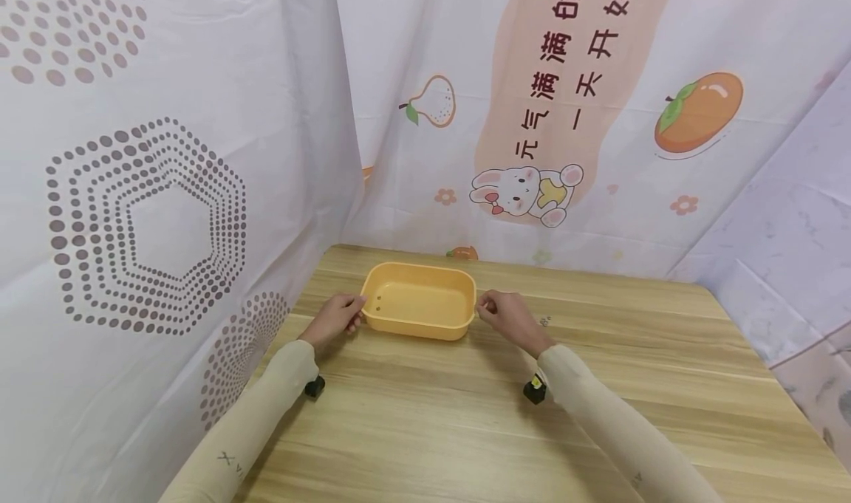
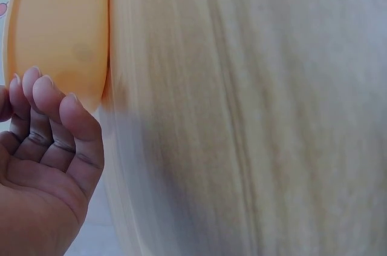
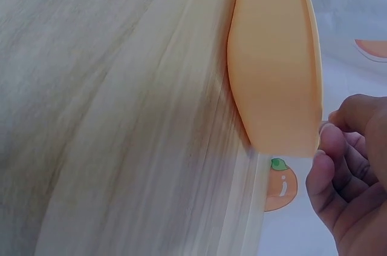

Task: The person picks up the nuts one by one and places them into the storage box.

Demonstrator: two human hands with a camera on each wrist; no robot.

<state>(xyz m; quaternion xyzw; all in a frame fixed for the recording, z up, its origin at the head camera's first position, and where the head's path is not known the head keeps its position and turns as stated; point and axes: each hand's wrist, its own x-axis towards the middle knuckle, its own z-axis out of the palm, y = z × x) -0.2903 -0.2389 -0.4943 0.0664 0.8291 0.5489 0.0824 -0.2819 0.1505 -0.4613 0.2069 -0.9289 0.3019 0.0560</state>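
A shallow yellow-orange plastic basin (image 1: pixel 419 331) with rounded corners sits on the wooden table near its back edge. Two small dark spots mark the floor of the basin at its left end. My left hand (image 1: pixel 337 317) grips the left end of the rim, thumb on top. In the left wrist view, the curled fingers (image 2: pixel 81 120) come up against the end wall. At the opposite end my right hand (image 1: pixel 508 315) pinches the rim between thumb and bent forefinger. The other fingers (image 3: pixel 320 171) curl loosely below the rim in the right wrist view.
The wooden table (image 1: pixel 425 414) stretches out in front of and to the right of the basin. White printed cloth (image 1: pixel 412 170) hangs behind it, and another patterned cloth (image 1: pixel 279 156) closes off the left side. Black wrist devices (image 1: pixel 535 391) sit under both sleeves.
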